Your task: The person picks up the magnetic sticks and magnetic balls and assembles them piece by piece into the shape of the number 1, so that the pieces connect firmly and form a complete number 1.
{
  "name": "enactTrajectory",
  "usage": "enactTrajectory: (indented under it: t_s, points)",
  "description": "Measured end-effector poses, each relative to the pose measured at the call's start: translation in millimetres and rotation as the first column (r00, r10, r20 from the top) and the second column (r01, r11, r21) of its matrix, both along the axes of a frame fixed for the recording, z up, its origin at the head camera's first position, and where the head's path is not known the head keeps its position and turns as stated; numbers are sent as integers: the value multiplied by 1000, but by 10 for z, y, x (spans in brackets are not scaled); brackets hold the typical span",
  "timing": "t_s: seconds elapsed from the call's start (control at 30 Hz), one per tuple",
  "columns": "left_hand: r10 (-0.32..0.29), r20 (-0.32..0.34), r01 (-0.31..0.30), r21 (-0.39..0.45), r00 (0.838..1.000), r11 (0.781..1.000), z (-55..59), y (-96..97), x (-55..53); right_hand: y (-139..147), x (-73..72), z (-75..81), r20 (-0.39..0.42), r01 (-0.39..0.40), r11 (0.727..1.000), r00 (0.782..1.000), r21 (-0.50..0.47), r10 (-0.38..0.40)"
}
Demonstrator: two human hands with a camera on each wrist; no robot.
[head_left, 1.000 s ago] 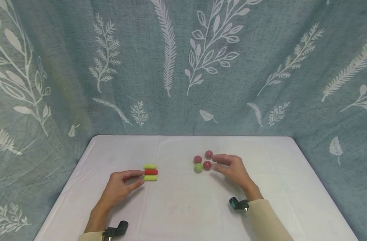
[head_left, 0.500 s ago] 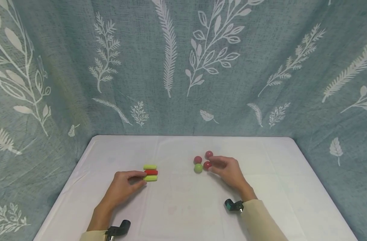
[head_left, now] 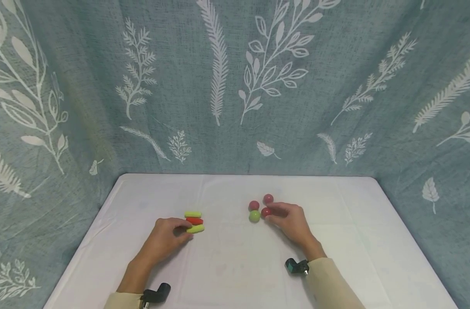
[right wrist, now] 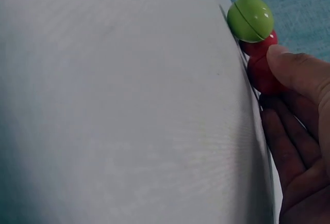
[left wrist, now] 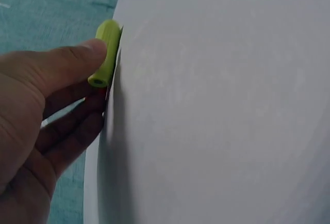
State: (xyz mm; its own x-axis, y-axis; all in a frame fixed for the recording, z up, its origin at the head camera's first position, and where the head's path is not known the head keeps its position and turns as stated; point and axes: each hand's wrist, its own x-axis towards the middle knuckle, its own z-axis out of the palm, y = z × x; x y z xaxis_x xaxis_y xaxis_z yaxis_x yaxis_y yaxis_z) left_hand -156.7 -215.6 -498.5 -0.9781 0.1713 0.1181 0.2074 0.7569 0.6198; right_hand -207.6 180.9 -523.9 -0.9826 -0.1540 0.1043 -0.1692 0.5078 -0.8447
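My left hand (head_left: pixel 166 238) pinches the nearest yellow-green cylinder (head_left: pixel 196 229), thumb on its near side; the left wrist view shows a small hole in that cylinder's end. Just beyond lie a red cylinder (head_left: pixel 194 221), partly covered by my fingers, and another yellow-green cylinder (head_left: pixel 192 214). On the right, my right hand (head_left: pixel 292 223) holds a glossy red ball (head_left: pixel 265 212) between thumb and fingers. Right beside that ball sits a green ball (right wrist: pixel 251 19) with a seam line. Two more red balls, one behind the green ball (head_left: pixel 254 205) and one farther back (head_left: pixel 268 198), rest on the table.
White cloth covers the table (head_left: pixel 227 266). A blue-green curtain (head_left: pixel 227 86) with white leaf prints hangs behind it and along both sides. Dark wrist cameras sit at the left (head_left: pixel 157 293) and right (head_left: pixel 296 266) cuffs.
My left hand has moved right onto the near yellow-green cylinder, which now lies slightly turned. My right hand has moved left and its thumb and fingers have closed around the near red ball.
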Motion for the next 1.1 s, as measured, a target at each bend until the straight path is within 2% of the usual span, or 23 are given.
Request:
enactTrajectory:
  t_s: [0.17,0.3,0.57,0.8,1.1]
  points:
    - [12,-7,-12,-48,1000,999,-15,79,-16,13,22,0,0,10,1000,1000,12,-10]
    - [10,-21,-11,-47,1000,999,-12,115,4,37,34,22,-7,-10,1000,1000,9,11]
    - [63,36,-65,65,997,996,63,182,164,138,95,63,-1,-40,999,999,36,40]
    - [95,99,-108,136,991,985,168,393,333,175,172,95,45,-63,998,997,2,63]
    - [109,176,-153,258,978,954,145,704,494,159,242,104,92,-92,994,991,-50,97]
